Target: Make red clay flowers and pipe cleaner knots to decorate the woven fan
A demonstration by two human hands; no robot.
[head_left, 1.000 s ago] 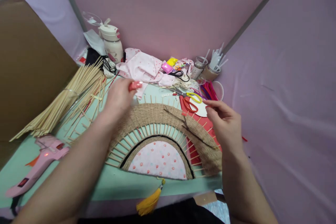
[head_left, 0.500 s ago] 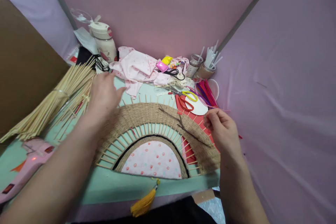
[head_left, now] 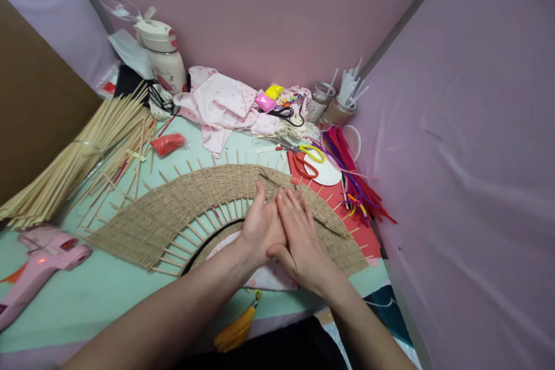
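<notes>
- Left hand (head_left: 263, 231): bare, with a slim thumb (head_left: 259, 196), rounded at the tip.
- Right hand (head_left: 302, 240): bare, with long, slender fingers (head_left: 289, 203).
- Left forearm (head_left: 173, 309) and right forearm (head_left: 362, 321): both uncovered, smooth in outline, widening from narrow wrists (head_left: 237, 255).
- Black garment (head_left: 277, 350) at the lower edge: plain cloth, perhaps trousers or a top's hem; too little shows to tell.

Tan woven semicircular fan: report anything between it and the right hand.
The left hand, partly behind the right hand, and a thin brown twig lying on the fan, its middle hidden. What lies covered there cannot be seen.
</notes>
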